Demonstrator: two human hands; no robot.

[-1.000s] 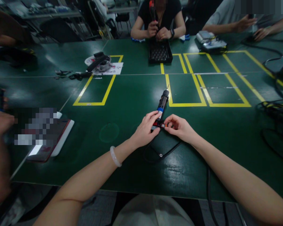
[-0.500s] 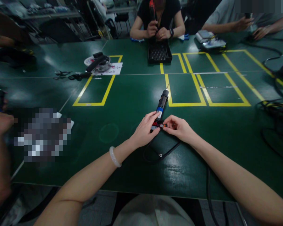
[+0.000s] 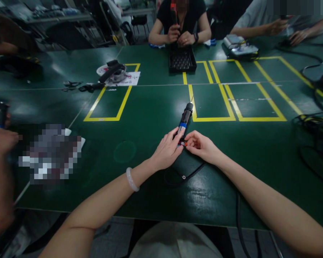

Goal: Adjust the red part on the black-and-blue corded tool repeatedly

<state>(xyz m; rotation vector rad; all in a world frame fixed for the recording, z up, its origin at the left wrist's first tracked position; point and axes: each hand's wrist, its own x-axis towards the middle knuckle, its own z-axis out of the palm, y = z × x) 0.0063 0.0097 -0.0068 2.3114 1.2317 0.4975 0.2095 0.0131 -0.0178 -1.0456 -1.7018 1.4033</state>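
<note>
An electric screwdriver [image 3: 186,114], black with a blue band and a thin bit at its far end, lies on the green table in front of me. My left hand [image 3: 165,149] is closed over its near end, the fingers laid across the silver and blue part. At that end, small red and orange parts [image 3: 183,144] show between my hands; their exact kind is too small to tell. My right hand [image 3: 202,146] pinches at the orange bit from the right, fingertips close together. Below the hands a black cable [image 3: 195,173] with a small ring curves over the tabletop.
Yellow tape marks the table [image 3: 148,193]. Across from me a person holds a red-and-black tool above a black tray [image 3: 182,68]. A tape roll [image 3: 115,73] lies back left, a grey device [image 3: 239,46] back right, and tangled cables [image 3: 316,134] at right. Another person's hand [image 3: 1,138] enters at left.
My left fingers have shifted slightly right over the screwdriver's near end, covering more of the red parts. My right fingertips have changed position a little. The screwdriver stays in place.
</note>
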